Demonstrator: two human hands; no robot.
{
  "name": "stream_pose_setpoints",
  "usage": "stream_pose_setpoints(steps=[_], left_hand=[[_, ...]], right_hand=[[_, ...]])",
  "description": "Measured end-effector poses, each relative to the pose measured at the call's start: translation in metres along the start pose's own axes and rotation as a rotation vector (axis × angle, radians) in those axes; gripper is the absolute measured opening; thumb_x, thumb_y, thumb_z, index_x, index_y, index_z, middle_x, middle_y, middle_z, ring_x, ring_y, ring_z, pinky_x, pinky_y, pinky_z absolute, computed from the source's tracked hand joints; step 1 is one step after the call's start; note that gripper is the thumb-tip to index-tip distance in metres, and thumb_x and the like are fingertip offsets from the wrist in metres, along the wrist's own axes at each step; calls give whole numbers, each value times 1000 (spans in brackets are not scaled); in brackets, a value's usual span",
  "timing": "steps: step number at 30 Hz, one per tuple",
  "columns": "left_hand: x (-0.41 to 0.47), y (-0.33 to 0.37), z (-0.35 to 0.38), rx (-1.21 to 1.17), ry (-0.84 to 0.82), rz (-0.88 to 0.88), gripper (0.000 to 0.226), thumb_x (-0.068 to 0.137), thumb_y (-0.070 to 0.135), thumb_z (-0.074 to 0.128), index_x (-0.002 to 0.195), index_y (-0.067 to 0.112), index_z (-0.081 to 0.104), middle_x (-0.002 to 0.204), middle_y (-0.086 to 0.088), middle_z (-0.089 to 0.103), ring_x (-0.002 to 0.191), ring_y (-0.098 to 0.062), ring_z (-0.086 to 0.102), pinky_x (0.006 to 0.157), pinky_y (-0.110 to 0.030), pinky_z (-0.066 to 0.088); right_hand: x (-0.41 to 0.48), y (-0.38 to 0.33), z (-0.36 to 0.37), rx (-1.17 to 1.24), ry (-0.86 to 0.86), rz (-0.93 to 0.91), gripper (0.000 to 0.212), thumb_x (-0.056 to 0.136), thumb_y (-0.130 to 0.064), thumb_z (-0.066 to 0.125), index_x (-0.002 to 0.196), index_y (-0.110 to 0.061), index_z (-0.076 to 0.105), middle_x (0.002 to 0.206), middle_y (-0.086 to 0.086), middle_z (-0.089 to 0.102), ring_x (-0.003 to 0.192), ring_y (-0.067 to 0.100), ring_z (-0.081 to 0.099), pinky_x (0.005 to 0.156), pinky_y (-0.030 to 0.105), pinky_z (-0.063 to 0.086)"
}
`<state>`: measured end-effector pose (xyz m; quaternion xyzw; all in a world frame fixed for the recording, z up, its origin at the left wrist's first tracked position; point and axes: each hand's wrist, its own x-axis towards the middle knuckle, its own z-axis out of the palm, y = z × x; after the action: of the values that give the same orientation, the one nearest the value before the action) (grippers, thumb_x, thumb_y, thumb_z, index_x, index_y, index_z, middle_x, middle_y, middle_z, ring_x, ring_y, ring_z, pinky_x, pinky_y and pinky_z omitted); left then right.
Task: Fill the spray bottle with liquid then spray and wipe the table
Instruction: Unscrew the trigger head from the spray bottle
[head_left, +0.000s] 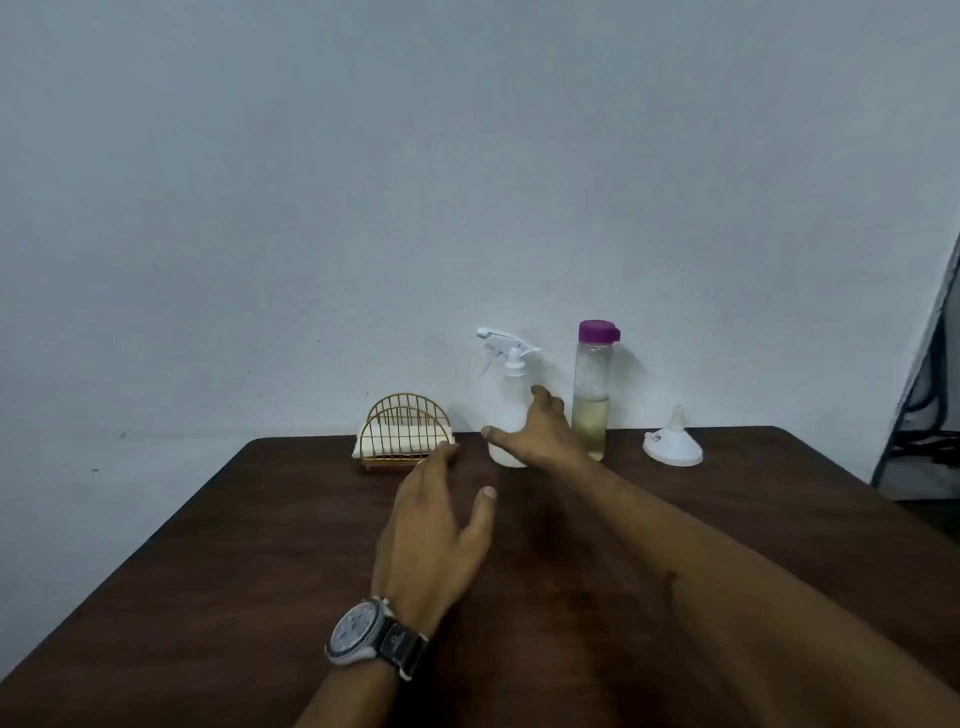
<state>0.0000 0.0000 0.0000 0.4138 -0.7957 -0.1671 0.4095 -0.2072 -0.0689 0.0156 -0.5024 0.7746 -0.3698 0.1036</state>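
While the right hand (535, 436) reaches out, thumb and fingers spread and unclenched, covering the sprayer's (508, 405) lower body, the left hand (434, 525) is loose and empty over the table (260, 571). The sprayer stands upright at the far edge, between a napkin rack (408, 434) and a part-filled bottle (592, 395), with a funnel (672, 447) further right.

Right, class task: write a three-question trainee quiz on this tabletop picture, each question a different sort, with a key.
1. True or false: the funnel sits in the neck of the spray bottle.
2. What colour is the lid of the part-filled clear bottle? A green, B purple, C red.
3. Fill in: the watch is worn on the ___ wrist.

Key
1. False: the funnel lies upside down on the table, right of both bottles.
2. B.
3. Left.
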Motion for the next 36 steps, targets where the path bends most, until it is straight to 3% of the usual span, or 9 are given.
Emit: stream_pose_setpoints(steps=[5,15,19,25,30,33,36], left_hand=[[9,-11,4,30,-15,33,61,96,44,61,151,24,41,153,7,48,142,-9,42,109,-25,38],[5,-26,9,48,-26,21,62,96,43,61,152,26,40,155,7,47,142,-11,43,110,-33,44],[-1,-18,5,24,-37,22,61,96,44,61,150,27,41,151,6,50,138,-13,48,106,-35,48],[-18,-1,-5,-110,-126,-27,66,93,55,64,148,22,48,149,0,55,133,-18,55,106,-35,47],[-52,21,-19,-222,-269,-9,81,70,80,73,132,31,59,125,16,68,112,0,64,97,-30,54],[-74,35,-26,-262,-350,26,63,71,66,83,124,37,65,113,20,73,103,8,66,92,-22,55],[-92,43,-29,-302,-313,19,52,72,60,86,113,31,72,103,17,75,95,4,69,86,-30,59]], right_hand=[[20,6,15,15,34,81,107,82,-54,81,157,-8,21,156,19,33,143,37,40,111,43,40],[5,26,9,-31,58,-43,93,74,-55,86,147,-15,43,139,7,54,128,29,55,86,32,42],[-36,29,-1,0,26,-92,94,66,-61,87,141,-20,49,132,3,58,119,23,59,94,40,53],[-143,26,-29,77,-78,-169,88,63,-58,86,139,-30,51,130,-9,57,115,10,59,95,30,52],[-225,22,-51,71,-165,-198,98,60,-68,81,145,-36,43,136,-18,51,121,5,57,97,34,56],[-254,20,-55,60,-161,-207,96,60,-67,79,144,-37,44,135,-18,51,121,6,57,98,37,55],[-273,19,-54,60,-148,-214,95,60,-67,77,143,-38,43,134,-19,49,121,7,56,99,37,55]])
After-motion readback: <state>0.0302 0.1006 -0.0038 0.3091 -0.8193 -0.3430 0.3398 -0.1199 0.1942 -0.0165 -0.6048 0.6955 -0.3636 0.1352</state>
